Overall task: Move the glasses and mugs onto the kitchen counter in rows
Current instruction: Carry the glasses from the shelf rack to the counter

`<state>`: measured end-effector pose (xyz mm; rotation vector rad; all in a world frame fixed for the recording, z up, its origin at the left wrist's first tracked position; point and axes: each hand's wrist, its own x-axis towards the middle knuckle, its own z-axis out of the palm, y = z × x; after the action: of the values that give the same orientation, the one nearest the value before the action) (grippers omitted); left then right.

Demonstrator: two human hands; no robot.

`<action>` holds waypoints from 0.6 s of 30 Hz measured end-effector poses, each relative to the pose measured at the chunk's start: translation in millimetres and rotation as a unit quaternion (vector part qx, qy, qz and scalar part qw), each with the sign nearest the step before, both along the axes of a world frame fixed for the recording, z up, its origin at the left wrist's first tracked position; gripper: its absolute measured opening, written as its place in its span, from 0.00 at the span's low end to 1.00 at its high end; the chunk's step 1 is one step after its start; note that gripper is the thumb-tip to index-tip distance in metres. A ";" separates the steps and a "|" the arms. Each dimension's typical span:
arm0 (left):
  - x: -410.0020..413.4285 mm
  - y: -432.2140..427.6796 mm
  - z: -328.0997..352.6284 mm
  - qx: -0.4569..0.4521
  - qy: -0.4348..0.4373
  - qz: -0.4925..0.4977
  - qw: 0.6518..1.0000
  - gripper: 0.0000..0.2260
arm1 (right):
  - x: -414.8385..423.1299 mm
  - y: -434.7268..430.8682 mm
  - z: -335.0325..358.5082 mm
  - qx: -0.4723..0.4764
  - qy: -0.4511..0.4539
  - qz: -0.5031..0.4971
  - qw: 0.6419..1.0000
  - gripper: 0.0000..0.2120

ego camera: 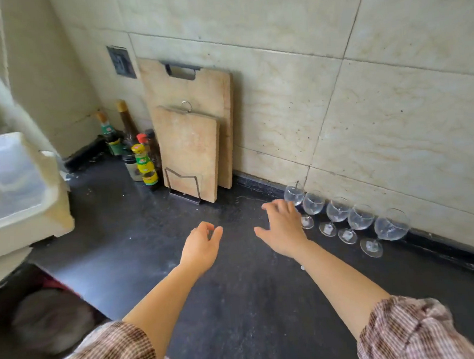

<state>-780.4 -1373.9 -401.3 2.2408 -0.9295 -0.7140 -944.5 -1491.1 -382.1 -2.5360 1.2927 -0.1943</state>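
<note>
Several clear stemmed wine glasses (338,210) stand in a row along the tiled wall on the dark kitchen counter (237,290). The leftmost glass (293,194) is partly behind my right hand (282,229), which hovers open with fingers spread just left of it. My left hand (202,244) floats above the counter to the left, fingers loosely curled, holding nothing. No mugs are in view.
Two wooden cutting boards (189,151) lean on the wall in a wire rack. Several sauce bottles (143,164) stand in the corner beside them. A white plastic bin (17,198) sits at the counter's left end. A wall socket (122,63) is above.
</note>
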 end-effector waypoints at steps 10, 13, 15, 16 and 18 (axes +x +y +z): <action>106.4 231.5 60.7 0.015 -0.180 0.084 0.980 0.21 | 159.6 204.8 50.4 0.017 0.027 0.186 0.982 0.28; 126.6 320.6 73.8 0.034 -0.230 0.111 0.966 0.21 | 195.5 283.9 63.9 0.018 0.052 0.239 0.969 0.29; 139.8 379.1 85.1 0.043 -0.264 0.133 0.954 0.21 | 219.2 335.4 74.4 0.012 0.052 0.271 0.961 0.29; 146.6 409.1 91.6 0.052 -0.277 0.147 0.948 0.20 | 232.0 362.1 80.2 0.004 0.048 0.288 0.956 0.29; 159.6 468.6 104.3 0.070 -0.291 0.176 0.938 0.19 | 257.7 415.0 91.6 -0.016 0.043 0.325 0.945 0.30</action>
<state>-620.8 -905.3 -297.0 2.7103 -0.7072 0.0640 -686.8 -1076.1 -290.5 -2.8626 0.4170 0.0407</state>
